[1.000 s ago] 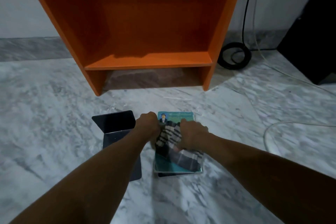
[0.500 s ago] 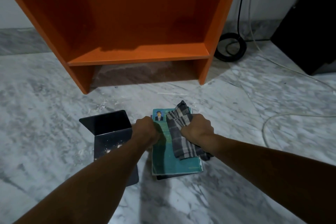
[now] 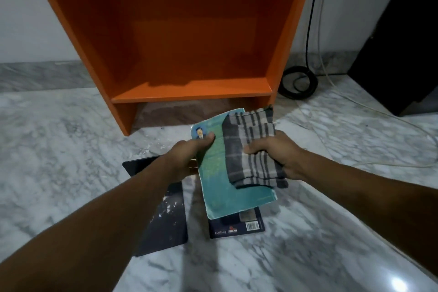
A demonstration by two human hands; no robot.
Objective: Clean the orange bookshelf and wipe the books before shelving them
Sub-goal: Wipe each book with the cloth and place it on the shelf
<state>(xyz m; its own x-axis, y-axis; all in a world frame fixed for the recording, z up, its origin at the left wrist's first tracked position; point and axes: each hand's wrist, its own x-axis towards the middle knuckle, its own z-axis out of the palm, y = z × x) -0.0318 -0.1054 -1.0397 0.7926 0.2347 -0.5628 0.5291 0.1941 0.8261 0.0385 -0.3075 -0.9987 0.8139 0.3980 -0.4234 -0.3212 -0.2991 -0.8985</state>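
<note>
holding teal book [image 3: 220,187] by its left edge in left grip [image 3: 189,152], clutching checked cloth [image 3: 248,149] on its cover in right grip [image 3: 272,152], mid-frame.

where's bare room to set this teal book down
The orange bookshelf's bottom board is bare. Open marble floor lies left of the black bookend, and right of the dark book toward the coiled cable. Crowded directly under the teal book.

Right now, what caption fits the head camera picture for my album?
Left hand holds a teal book while the right hand grips a checked cloth on its cover, before the orange bookshelf.
</note>
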